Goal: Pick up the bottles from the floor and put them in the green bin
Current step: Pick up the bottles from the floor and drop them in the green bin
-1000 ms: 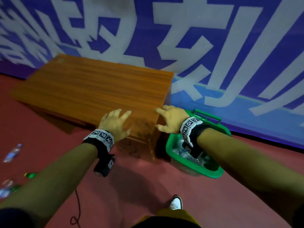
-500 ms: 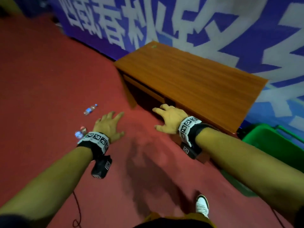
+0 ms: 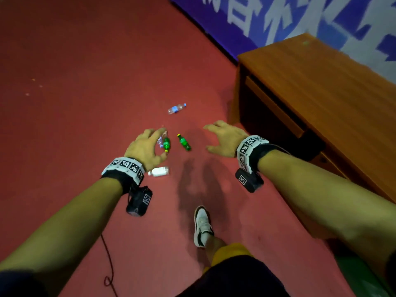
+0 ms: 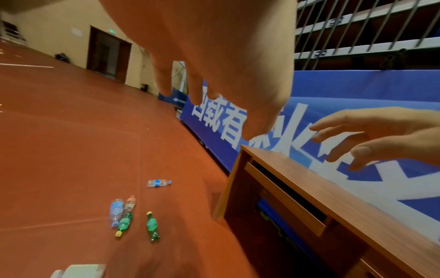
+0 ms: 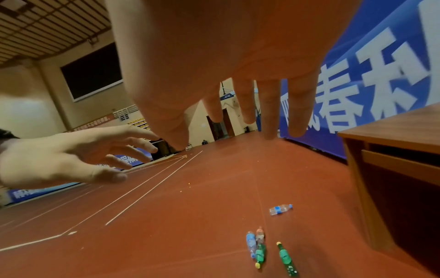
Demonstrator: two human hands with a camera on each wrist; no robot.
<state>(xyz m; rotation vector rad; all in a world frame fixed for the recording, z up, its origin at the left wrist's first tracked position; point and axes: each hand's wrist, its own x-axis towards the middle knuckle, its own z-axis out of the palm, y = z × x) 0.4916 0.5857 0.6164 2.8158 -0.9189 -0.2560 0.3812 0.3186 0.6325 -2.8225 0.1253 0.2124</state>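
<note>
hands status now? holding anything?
Left hand: open, fingers spread, holding nothing, above the bottles on the floor.
Right hand: open, fingers spread, holding nothing.

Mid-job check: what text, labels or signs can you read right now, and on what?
"春": white character on the blue wall banner; its neighbours are blurred or cut off.
Label on the green plastic bottle: too small.
The green sign above the dark door: too small.
The black-and-white wristband markers: patterns, no words.
</note>
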